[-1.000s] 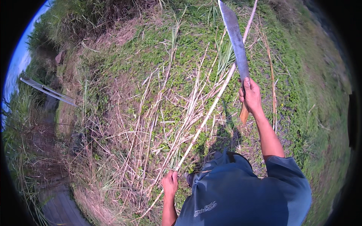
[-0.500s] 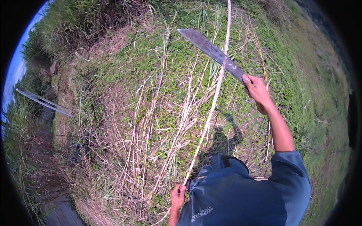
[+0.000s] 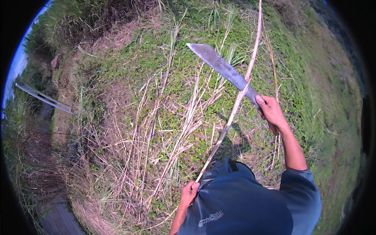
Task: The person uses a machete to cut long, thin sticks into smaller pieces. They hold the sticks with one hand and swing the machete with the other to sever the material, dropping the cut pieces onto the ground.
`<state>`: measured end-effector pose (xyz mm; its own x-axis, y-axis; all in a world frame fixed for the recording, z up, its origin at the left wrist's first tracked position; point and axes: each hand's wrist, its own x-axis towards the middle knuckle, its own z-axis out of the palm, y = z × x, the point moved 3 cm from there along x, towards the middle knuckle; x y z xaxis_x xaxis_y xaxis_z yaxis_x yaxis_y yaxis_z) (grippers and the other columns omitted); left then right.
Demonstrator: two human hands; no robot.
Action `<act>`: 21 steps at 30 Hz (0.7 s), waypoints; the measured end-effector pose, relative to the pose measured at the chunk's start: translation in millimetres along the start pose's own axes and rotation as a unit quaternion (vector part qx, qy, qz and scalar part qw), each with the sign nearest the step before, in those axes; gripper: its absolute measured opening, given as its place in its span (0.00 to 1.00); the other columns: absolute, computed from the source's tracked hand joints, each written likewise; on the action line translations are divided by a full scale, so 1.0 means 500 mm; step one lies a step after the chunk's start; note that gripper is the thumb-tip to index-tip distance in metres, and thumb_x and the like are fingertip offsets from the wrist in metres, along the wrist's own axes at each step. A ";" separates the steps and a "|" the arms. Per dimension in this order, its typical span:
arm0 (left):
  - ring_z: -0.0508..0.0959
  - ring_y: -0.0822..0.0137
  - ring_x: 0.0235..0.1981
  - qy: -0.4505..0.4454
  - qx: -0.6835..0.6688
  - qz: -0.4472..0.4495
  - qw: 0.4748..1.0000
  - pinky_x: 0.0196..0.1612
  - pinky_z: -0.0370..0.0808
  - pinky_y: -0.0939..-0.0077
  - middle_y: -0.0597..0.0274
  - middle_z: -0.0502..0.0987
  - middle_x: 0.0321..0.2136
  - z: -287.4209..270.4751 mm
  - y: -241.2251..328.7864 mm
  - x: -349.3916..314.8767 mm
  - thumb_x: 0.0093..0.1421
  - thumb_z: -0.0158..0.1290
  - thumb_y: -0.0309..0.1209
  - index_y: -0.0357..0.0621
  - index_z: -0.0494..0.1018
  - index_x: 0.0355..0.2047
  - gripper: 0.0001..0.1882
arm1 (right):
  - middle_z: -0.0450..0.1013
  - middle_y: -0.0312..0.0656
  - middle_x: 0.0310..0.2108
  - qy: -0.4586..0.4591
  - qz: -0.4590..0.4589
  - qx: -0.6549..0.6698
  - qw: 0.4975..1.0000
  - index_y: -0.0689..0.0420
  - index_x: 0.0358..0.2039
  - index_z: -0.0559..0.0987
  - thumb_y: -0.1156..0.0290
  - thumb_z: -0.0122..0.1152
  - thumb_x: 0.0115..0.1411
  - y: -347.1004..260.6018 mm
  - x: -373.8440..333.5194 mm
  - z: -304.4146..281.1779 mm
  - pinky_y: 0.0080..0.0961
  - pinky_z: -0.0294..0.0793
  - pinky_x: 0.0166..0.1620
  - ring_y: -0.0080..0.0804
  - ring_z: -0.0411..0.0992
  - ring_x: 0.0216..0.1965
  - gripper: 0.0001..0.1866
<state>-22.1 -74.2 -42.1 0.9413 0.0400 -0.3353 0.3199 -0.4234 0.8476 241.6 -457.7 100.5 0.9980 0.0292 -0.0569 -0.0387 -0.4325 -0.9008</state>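
Right hand, right of centre in the frame, fingers wrapped tight around the handle of a machete. Blade is grey, worn, broad near the tip, and runs from the hand up and left to its tip in the upper centre of the frame. Handle mostly hidden inside the fist, only a brownish end showing below the hand.

Left hand, bottom centre, fingers closed around the lower end of a long pale stalk. Stalk is thin and dry, and runs from that hand up and right across the frame to the top edge, right of centre. It crosses the machete blade just beside the right hand; blade and stalk look to be touching at that crossing, but cannot tell for sure.

Person wears a dark blue short-sleeved shirt, filling the lower centre-right. Right forearm bare, coming up from the sleeve to the machete hand.

Ground is a grassy bank, green low plants on the right and top, and a spread of cut dry stems lying across the centre and left, mostly running bottom to top. Shadow of the person falls on the ground just above the shirt.

Far left of the frame: a thin grey metal bar, tilted, well apart from both hands. Darker brush along the left edge.
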 end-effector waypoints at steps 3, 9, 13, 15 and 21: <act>0.68 0.67 0.19 0.017 0.006 0.007 1.000 0.27 0.68 0.70 0.56 0.69 0.18 0.008 0.013 0.009 0.64 0.54 0.40 0.40 0.74 0.31 0.15 | 0.63 0.32 0.12 0.021 0.004 0.006 1.000 0.59 0.25 0.73 0.45 0.48 0.67 -0.013 0.026 -0.016 0.24 0.61 0.19 0.19 0.62 0.15 0.28; 0.67 0.66 0.15 0.081 0.028 0.032 0.996 0.22 0.66 0.69 0.55 0.68 0.15 -0.010 0.020 0.028 0.64 0.54 0.39 0.39 0.75 0.30 0.15 | 0.64 0.52 0.13 -0.142 -0.149 -0.091 0.974 0.63 0.29 0.78 0.51 0.50 0.67 -0.012 -0.069 0.135 0.40 0.64 0.25 0.39 0.62 0.15 0.25; 0.68 0.60 0.14 0.124 0.058 0.063 0.989 0.21 0.65 0.67 0.54 0.68 0.14 -0.012 0.027 0.038 0.64 0.54 0.39 0.39 0.75 0.29 0.14 | 0.64 0.45 0.12 -0.152 -0.101 -0.144 0.973 0.63 0.28 0.77 0.48 0.49 0.67 -0.018 -0.068 0.145 0.37 0.65 0.24 0.36 0.63 0.14 0.27; 0.70 0.56 0.14 0.138 0.053 0.060 0.987 0.21 0.66 0.65 0.53 0.70 0.15 -0.017 0.024 0.037 0.63 0.55 0.38 0.41 0.75 0.28 0.13 | 0.63 0.37 0.12 -0.055 -0.108 -0.089 0.989 0.62 0.27 0.74 0.46 0.49 0.67 -0.024 -0.024 0.119 0.32 0.63 0.21 0.29 0.61 0.12 0.28; 0.71 0.54 0.15 0.229 0.130 0.121 0.957 0.21 0.67 0.64 0.53 0.71 0.15 -0.023 0.044 0.030 0.61 0.56 0.34 0.42 0.75 0.27 0.09 | 0.62 0.31 0.13 0.022 -0.025 -0.080 0.996 0.61 0.30 0.75 0.48 0.49 0.68 -0.051 0.042 0.059 0.22 0.59 0.18 0.17 0.59 0.14 0.26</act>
<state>0.4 -72.5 -24.0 0.9522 0.2798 0.1230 0.1057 -0.6790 0.7265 262.0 -419.4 109.8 0.9998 0.0154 0.0087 0.0159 -0.5691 -0.8221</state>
